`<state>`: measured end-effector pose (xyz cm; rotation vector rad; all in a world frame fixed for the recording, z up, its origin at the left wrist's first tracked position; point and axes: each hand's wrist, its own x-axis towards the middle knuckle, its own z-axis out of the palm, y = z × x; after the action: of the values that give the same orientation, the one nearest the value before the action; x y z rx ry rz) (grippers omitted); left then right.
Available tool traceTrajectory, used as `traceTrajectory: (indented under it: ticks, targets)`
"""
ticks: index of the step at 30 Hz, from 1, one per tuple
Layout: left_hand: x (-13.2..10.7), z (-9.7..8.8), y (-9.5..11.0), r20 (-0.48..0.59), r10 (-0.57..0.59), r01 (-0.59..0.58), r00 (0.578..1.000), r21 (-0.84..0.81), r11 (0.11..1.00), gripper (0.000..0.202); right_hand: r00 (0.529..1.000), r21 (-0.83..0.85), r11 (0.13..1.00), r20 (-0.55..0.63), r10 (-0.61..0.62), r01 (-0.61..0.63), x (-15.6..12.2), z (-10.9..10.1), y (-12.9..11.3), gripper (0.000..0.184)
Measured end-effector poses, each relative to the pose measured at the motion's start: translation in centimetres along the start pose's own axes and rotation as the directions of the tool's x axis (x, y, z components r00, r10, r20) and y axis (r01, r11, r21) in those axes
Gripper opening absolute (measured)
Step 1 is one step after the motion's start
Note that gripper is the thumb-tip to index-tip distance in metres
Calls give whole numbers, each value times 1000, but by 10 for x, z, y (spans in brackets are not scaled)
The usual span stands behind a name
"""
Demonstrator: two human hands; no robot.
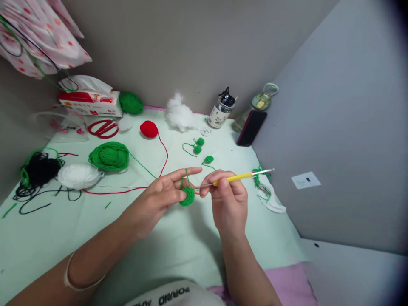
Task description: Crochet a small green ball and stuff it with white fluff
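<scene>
Between the thumb and fingers of my left hand (pixel 159 195) is a small round green crochet piece (pixel 187 196). A strand of green yarn loops over its outstretched index finger. My right hand (pixel 228 199) grips a crochet hook (pixel 234 179) with a yellow handle, pen-like. The hook's thin metal end points left and reaches the top edge of the green piece; its very tip is hard to make out. From a green yarn ball (pixel 109 156) on the left, a strand runs toward my left hand. Small green crocheted balls (pixel 197 149) and an oval green one (pixel 208 160) lie beyond my hands.
A red yarn ball (pixel 149 129), white yarn (pixel 79 176), black yarn (pixel 43 170) and red-handled scissors (pixel 103 128) lie left. White stuffing (pixel 180 112), a pen cup (pixel 219 112), a bottle (pixel 259 102) and a leaning phone (pixel 251 128) stand at the back. Yarn scraps (pixel 263 187) lie right.
</scene>
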<state>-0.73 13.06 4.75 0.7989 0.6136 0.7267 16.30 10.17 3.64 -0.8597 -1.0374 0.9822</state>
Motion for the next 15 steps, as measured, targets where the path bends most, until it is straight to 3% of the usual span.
traceTrajectory:
  ticks: [3,6,9,12,15]
  targets:
    - [0,-3,1,94,-10,18,996,-75,997,43,994,94,989,13,110,-111,5,-3,-3,24]
    - [-2,-1,-2,62,26,-24,998,-36,999,39,989,126,981,62,137,-144,5,-2,-2,23]
    - [-3,5,-8,-59,110,-102,992,127,987,43,997,-81,996,72,-26,32,0,1,1,20]
    - [-4,9,-11,-117,181,-152,976,225,962,42,978,-311,927,83,-192,209,-6,3,2,15]
    - [-5,8,-8,-95,185,-159,978,225,961,35,987,-279,947,14,-161,158,-6,2,3,16]
